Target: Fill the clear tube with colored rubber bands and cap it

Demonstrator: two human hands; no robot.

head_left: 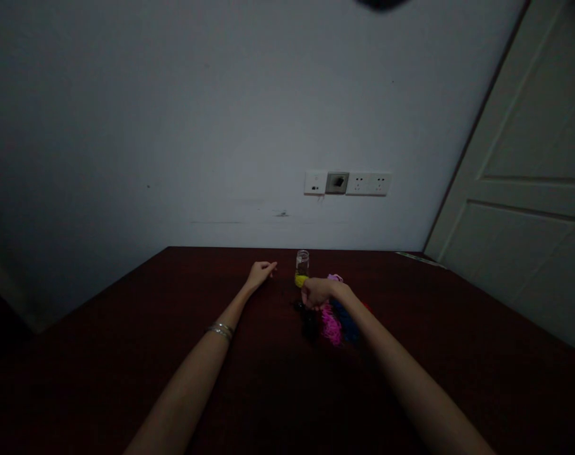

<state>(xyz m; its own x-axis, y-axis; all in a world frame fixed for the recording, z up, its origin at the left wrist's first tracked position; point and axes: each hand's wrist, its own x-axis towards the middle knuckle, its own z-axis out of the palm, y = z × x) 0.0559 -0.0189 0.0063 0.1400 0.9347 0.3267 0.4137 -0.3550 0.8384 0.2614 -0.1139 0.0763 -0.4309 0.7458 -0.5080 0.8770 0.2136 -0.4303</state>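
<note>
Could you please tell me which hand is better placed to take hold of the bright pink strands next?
Probably the right: the right hand is right by the bright pink strands, while the left hand is farther away, on the other side of the jar.

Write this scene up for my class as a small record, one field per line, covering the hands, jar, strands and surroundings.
Left hand: left of the jar, fingers partly curled
Right hand: fingers pointing down by a dark item; grip unclear
Jar: clear, upright, beyond the right hand
Yellow item: at the jar's base; inside or in front unclear
Strands: pink and blue, near the right forearm
Table: dark red
Wall: pale, with sockets
</note>
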